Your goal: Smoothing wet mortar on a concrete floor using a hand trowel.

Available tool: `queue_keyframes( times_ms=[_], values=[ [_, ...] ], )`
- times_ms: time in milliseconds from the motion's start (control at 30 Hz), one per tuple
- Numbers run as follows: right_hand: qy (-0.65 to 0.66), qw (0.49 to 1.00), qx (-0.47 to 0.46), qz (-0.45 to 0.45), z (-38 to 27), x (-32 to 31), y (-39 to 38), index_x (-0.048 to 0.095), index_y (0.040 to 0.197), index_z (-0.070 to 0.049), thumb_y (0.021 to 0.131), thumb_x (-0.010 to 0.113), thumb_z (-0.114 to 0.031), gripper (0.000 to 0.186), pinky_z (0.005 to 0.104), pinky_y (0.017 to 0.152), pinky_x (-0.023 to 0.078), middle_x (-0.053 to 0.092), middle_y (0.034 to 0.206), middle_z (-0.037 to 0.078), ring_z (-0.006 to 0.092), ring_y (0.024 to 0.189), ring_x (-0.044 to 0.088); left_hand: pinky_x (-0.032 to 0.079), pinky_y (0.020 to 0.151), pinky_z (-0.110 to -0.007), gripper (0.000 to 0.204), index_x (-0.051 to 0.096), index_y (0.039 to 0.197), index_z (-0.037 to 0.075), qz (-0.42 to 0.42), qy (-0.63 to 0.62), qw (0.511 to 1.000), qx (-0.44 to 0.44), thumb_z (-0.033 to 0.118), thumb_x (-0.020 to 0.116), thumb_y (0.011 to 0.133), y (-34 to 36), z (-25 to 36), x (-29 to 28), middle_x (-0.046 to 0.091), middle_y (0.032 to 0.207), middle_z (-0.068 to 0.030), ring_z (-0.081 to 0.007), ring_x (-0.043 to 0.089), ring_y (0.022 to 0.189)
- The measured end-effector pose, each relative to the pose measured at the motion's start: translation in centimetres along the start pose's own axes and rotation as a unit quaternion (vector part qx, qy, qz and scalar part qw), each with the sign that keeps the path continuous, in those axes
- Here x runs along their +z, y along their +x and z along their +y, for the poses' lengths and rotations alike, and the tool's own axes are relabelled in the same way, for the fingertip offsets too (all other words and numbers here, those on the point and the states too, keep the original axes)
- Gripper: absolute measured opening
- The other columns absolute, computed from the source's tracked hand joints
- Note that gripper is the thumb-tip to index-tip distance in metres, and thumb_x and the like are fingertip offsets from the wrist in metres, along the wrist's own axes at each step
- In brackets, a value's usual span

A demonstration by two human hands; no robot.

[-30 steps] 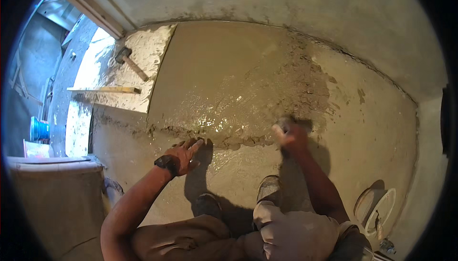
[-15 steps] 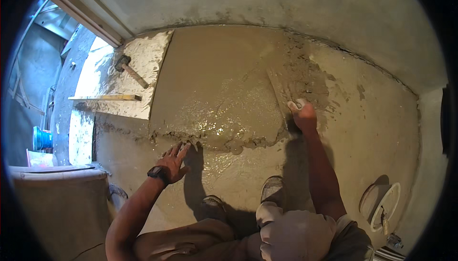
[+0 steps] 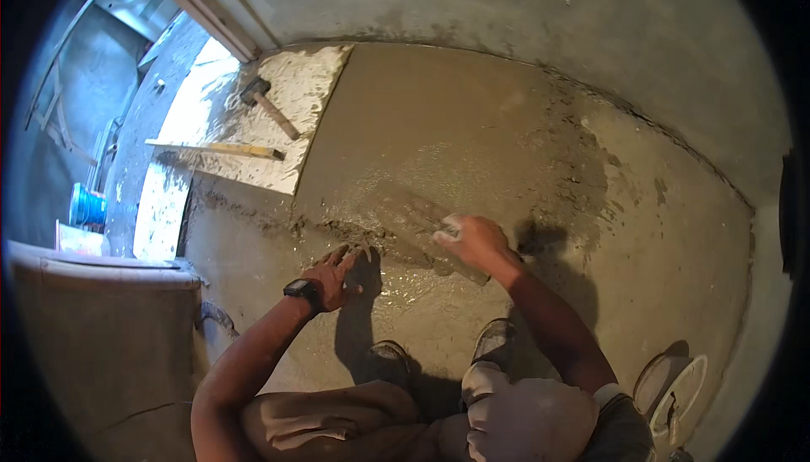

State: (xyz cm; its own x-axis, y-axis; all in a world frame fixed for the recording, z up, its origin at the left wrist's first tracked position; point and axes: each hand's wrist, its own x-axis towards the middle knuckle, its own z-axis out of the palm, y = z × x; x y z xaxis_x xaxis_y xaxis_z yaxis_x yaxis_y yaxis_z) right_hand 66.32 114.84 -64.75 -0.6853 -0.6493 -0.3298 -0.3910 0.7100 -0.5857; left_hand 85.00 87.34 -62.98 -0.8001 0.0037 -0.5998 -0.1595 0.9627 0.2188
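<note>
My right hand (image 3: 477,245) is closed on a long, flat float (image 3: 403,213), smeared with mortar and hard to tell from the floor. The float lies slanted on the wet mortar (image 3: 422,116), across its ragged near edge. To the left, my left hand (image 3: 333,276) has its fingers stretched out near that edge and holds nothing. Its fingertips are close to the lumpy mortar; whether they touch is unclear. A dark watch (image 3: 302,291) is on the left wrist.
At left, a hammer (image 3: 272,109) and a yellow level-like bar (image 3: 245,151) lie on a pale, splattered board (image 3: 316,82). A blue bucket (image 3: 87,205) stands beyond. Walls bound the far and right sides; a round pale rim (image 3: 693,390) is at lower right.
My right hand has swept the float leftward and nearer across the mortar. The left hand stays in about the same place by the edge. The whole view has shifted slightly.
</note>
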Motion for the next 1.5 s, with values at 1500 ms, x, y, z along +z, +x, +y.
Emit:
queue_keyframes(
  times_ms=[1500],
  values=[
    [-0.045,0.998,-0.011,0.046,0.4,1.4,2.3,0.054,0.098,-0.001,0.101,0.045,-0.034,0.035,0.0460,0.057,0.045,0.054,0.066,0.014,0.0284,0.058,0.051,0.025,0.118,-0.049,0.095,0.003,0.157,0.025,0.060,0.031,0.998,-0.019,0.043,0.065,0.088,-1.0,1.3,-2.5,0.012,0.161,-0.0190,-0.0405,0.017,0.147]
  ],
)
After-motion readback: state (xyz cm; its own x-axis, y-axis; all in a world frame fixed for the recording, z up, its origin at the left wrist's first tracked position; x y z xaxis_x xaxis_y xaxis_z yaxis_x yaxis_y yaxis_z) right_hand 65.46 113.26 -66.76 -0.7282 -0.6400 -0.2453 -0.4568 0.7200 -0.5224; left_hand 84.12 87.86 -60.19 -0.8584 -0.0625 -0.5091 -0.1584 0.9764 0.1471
